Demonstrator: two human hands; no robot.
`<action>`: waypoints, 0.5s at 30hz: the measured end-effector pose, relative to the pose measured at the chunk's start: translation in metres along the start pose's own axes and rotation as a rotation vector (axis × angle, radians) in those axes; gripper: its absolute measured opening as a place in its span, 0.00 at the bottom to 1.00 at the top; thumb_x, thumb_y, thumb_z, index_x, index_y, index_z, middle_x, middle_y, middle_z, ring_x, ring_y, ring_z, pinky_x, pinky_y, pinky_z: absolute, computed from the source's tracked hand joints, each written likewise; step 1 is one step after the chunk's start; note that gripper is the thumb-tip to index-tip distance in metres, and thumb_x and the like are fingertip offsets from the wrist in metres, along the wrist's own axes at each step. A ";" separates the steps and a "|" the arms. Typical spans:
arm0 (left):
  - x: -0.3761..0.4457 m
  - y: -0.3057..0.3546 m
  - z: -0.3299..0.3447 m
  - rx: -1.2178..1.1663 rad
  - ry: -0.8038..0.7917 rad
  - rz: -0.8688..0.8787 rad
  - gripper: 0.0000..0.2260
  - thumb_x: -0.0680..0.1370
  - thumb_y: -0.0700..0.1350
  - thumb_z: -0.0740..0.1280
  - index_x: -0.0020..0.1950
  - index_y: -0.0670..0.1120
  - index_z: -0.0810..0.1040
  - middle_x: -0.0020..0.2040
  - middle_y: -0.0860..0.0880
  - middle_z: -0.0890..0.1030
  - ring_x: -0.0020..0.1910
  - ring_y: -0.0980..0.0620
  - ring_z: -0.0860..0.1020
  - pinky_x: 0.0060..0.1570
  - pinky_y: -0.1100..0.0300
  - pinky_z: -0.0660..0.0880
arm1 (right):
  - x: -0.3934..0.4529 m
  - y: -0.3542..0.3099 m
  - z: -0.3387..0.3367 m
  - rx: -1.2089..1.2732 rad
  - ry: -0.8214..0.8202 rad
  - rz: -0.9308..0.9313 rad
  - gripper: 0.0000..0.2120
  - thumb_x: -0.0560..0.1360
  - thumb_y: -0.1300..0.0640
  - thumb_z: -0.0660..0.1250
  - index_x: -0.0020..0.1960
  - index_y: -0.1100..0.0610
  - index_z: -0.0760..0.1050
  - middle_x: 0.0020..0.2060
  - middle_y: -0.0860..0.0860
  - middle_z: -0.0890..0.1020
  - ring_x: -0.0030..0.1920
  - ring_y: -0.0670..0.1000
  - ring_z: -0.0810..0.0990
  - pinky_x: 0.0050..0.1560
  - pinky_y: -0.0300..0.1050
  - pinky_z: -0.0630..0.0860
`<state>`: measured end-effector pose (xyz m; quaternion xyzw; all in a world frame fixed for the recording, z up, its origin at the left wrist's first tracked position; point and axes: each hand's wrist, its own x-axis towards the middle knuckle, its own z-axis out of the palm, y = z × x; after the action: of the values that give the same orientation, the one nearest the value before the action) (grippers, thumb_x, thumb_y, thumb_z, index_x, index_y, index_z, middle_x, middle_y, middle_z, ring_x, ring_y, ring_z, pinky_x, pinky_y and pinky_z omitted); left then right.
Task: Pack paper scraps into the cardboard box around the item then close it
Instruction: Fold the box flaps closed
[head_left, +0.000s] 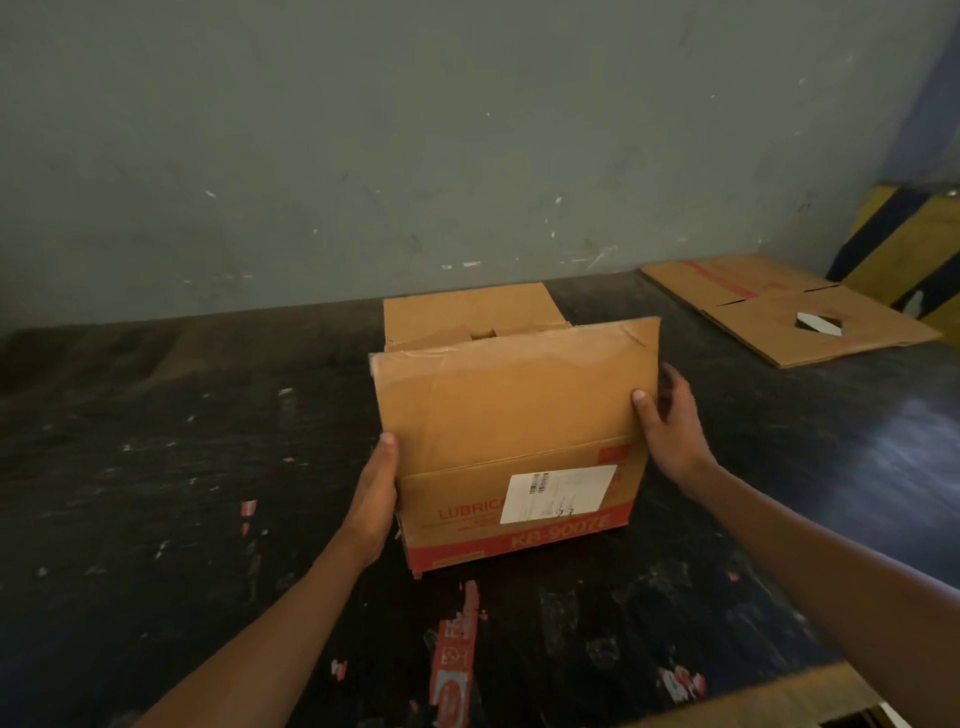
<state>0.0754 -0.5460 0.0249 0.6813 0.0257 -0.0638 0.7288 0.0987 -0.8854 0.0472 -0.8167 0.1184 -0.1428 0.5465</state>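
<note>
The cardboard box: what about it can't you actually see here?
Head view only:
- Inside of the cardboard box: hidden by the raised near flap.
- White label: text too small and blurred.
- Right hand: fingers behind the box's side.

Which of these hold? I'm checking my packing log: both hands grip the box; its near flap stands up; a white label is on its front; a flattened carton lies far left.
1. Left hand and right hand grip the cardboard box: true.
2. Near flap stands up: true.
3. White label is on the front: true.
4. Flattened carton lies far left: false, far right.
</note>
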 end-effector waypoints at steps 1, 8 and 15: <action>0.002 0.000 0.002 0.033 0.017 0.020 0.28 0.72 0.73 0.57 0.69 0.62 0.67 0.65 0.56 0.74 0.68 0.52 0.70 0.67 0.44 0.68 | 0.001 0.001 0.002 -0.094 0.044 -0.048 0.35 0.78 0.46 0.62 0.77 0.44 0.46 0.74 0.54 0.59 0.72 0.58 0.62 0.67 0.65 0.67; 0.026 0.007 0.006 0.129 0.175 -0.087 0.29 0.81 0.56 0.59 0.79 0.58 0.51 0.73 0.47 0.68 0.68 0.43 0.70 0.66 0.39 0.68 | 0.018 0.001 0.021 -1.004 -0.224 -0.273 0.28 0.80 0.39 0.45 0.78 0.43 0.45 0.79 0.49 0.45 0.78 0.56 0.41 0.73 0.68 0.41; 0.050 0.022 -0.001 0.186 0.123 -0.231 0.25 0.83 0.51 0.58 0.79 0.55 0.53 0.71 0.46 0.70 0.68 0.43 0.70 0.66 0.42 0.66 | 0.043 -0.012 0.037 -1.071 -0.389 -0.117 0.29 0.78 0.35 0.41 0.77 0.42 0.45 0.79 0.49 0.46 0.78 0.58 0.48 0.69 0.72 0.39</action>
<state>0.1275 -0.5461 0.0402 0.7410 0.1424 -0.1074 0.6473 0.1523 -0.8640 0.0496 -0.9961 0.0258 0.0600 0.0593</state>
